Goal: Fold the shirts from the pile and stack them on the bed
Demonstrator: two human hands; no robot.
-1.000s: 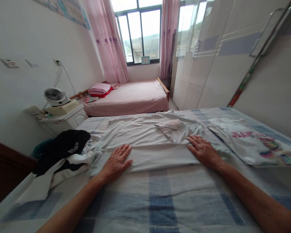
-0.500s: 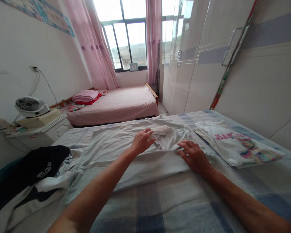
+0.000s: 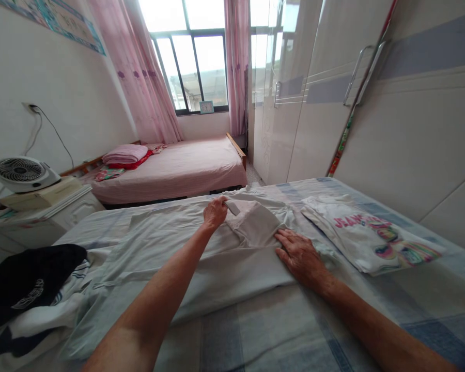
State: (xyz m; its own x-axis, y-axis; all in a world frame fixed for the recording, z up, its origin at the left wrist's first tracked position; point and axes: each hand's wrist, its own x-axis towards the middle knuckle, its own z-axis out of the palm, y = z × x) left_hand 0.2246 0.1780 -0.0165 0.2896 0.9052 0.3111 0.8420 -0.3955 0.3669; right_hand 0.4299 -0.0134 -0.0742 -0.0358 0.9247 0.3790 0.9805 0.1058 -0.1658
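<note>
A pale grey-green shirt (image 3: 217, 271) lies spread and wrinkled across the checked bed in front of me. My left hand (image 3: 216, 212) is closed, pinching the shirt's edge near its far side. Just right of those fingers, a lighter whitish section (image 3: 258, 225) of the cloth is lifted into a fold. My right hand (image 3: 300, 256) lies on the shirt's right part, palm down and fingers stretched out, fingertips at the edge of that lighter section. To the right of it is a folded white T-shirt (image 3: 372, 232) with pink lettering and a colourful print.
Dark and white clothes (image 3: 39, 279) lie heaped at the left. A fan (image 3: 21, 173) stands on a cabinet by the wall. Beyond is a pink-covered bed (image 3: 194, 160) below a window. A glossy wardrobe (image 3: 318, 98) borders the right side.
My left hand has closed on the shirt's edge and moved slightly left and away, raising the lighter section. My right hand has come down flat on the cloth. The view has turned slightly right.
</note>
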